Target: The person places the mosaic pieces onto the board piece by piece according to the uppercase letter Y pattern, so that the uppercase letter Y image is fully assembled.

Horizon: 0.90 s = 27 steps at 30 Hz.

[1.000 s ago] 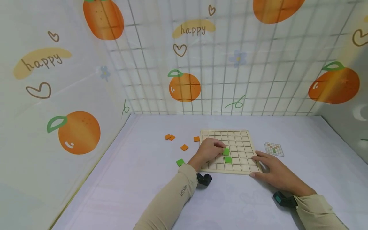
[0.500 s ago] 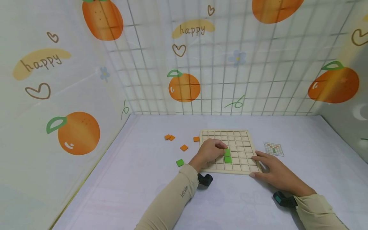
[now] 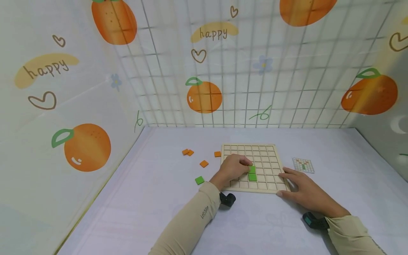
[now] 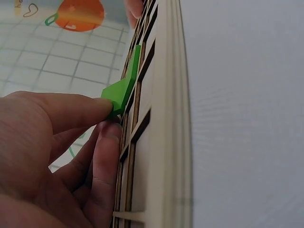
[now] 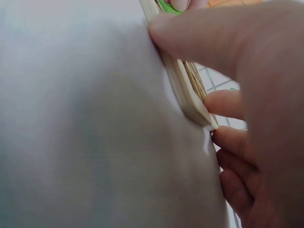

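Now the green tile (image 3: 252, 169) my left hand (image 3: 233, 167) pinches comes into line beyond its green neighbour (image 3: 252, 177), seemingly almost seated, while my spread right hand (image 3: 307, 193) braces the board (image 3: 266, 156) at its near right corner.

The left sleeve (image 3: 188, 221) was beige and mostly smooth, lightly creased at its end, with small dark lettering (image 3: 204, 212) printed along it, apparently "LetsSlim". Just beside that sleeve's end sat a black wrist device (image 3: 227, 199) with a rounded tip. Well to the right of the left sleeve was a matching right sleeve (image 3: 352, 232), wrinkled, and a black wrist unit (image 3: 315, 222) showing a teal patch (image 3: 307, 220).
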Available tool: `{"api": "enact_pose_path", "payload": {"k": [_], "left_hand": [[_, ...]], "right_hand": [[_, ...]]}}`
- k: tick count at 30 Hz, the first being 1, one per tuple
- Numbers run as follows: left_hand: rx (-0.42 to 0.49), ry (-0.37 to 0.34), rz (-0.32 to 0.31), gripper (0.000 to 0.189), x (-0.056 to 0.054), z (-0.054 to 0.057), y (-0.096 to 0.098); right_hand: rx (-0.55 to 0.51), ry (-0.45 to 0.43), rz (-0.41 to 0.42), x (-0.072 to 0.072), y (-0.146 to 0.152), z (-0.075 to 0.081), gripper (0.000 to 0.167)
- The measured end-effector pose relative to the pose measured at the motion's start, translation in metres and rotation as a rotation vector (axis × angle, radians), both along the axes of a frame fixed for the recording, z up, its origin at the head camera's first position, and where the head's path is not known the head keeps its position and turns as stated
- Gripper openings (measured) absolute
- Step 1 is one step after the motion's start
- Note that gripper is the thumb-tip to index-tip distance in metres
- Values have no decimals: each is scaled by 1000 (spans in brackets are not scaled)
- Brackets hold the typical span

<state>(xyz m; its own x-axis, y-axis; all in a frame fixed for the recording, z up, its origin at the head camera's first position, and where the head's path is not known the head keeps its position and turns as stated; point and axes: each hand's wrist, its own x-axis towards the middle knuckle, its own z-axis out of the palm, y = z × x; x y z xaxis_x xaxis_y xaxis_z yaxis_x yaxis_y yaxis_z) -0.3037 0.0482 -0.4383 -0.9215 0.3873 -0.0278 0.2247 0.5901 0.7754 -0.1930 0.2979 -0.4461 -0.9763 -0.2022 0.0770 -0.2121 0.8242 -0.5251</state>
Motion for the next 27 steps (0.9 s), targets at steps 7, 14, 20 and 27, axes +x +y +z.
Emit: {"api": "enact_pose_path", "payload": {"k": [7, 14, 20, 27], "left_hand": [[0, 18, -18, 13, 0, 0, -2], [-20, 44, -30, 12, 0, 1, -2], [-28, 47, -22, 12, 1, 2, -1], [-17, 17, -1, 12, 2, 4, 0]], "right_hand": [[6, 4, 0, -1, 1, -2, 80], [4, 0, -6, -1, 2, -3, 80], [6, 14, 3, -1, 3, -5, 79], [9, 11, 2, -2, 3, -4, 78]]}}
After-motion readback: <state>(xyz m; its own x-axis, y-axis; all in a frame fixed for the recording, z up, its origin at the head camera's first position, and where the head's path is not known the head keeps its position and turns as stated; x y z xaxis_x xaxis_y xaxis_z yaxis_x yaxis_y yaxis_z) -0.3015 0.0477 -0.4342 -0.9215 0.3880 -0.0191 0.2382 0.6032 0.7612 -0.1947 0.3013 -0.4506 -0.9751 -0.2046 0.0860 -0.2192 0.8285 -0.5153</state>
